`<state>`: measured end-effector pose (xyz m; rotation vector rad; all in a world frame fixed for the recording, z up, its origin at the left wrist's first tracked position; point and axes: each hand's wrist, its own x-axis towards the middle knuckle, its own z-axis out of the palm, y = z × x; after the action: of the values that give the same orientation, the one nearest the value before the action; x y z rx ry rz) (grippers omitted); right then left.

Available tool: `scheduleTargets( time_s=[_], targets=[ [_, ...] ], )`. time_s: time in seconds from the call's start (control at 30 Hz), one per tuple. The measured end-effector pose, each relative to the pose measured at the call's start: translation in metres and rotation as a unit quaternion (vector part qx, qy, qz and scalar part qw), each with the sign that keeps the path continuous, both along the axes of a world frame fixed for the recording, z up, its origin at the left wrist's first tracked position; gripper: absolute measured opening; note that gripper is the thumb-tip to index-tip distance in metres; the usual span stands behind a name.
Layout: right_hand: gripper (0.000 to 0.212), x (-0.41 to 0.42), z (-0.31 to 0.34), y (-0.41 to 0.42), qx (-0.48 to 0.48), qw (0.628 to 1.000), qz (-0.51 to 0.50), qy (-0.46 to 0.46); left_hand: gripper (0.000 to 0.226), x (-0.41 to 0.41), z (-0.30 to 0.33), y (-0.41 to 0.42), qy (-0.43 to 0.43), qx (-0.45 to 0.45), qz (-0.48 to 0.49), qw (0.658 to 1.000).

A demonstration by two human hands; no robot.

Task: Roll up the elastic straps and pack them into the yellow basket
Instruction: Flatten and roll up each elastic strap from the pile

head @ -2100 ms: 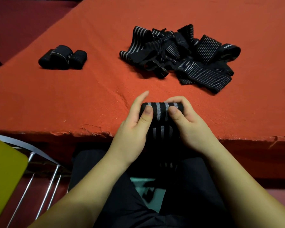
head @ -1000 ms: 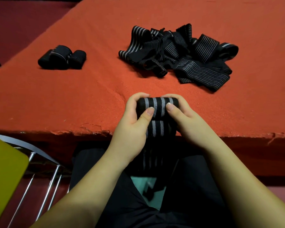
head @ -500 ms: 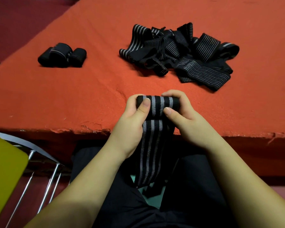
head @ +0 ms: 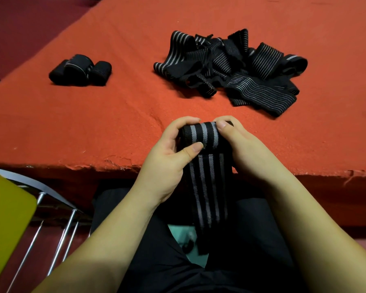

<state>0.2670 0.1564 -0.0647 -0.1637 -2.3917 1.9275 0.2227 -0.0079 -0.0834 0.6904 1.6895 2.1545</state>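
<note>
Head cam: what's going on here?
A person is rolling a black, grey-striped elastic strap at the near edge of the red table. The left hand and right hand both grip the roll, and its loose tail hangs down over the lap. A pile of unrolled straps lies farther back, with a few finished rolls to its left. No yellow basket is clearly identifiable.

Black strap with grey stripes (head: 201, 136) is sitting partly rolled at the near edge of the red surface, its loose tail (head: 207, 197) hanging down over the edge toward the lap. Three finished black rolls (head: 80, 69) are lying side by side, touching, far left. Tangled pile of unrolled striped straps (head: 230, 66) is lying far right, well apart from the rolls.
</note>
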Motion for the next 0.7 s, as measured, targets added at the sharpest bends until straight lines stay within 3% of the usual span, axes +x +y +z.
scheduleTargets(
  time_s=[0.17,0.33,0.57,0.7],
  targets=[
    [0.016,-0.002,-0.001,-0.004,0.013,0.998,-0.041,0.054,0.043,-0.001,0.000,0.003,-0.072,-0.002,0.008,0.997],
    [0.007,-0.003,-0.007,-0.004,0.022,0.996,-0.025,0.084,0.041,-0.002,0.000,0.004,-0.086,-0.026,-0.002,0.996],
    [0.020,-0.004,-0.014,-0.005,0.101,0.989,0.044,0.099,0.053,-0.003,0.004,0.005,-0.132,-0.049,0.033,0.989],
    [0.022,-0.004,-0.020,-0.006,0.027,0.994,0.055,0.093,0.038,-0.005,0.001,0.004,-0.131,-0.034,0.037,0.990]
  ],
)
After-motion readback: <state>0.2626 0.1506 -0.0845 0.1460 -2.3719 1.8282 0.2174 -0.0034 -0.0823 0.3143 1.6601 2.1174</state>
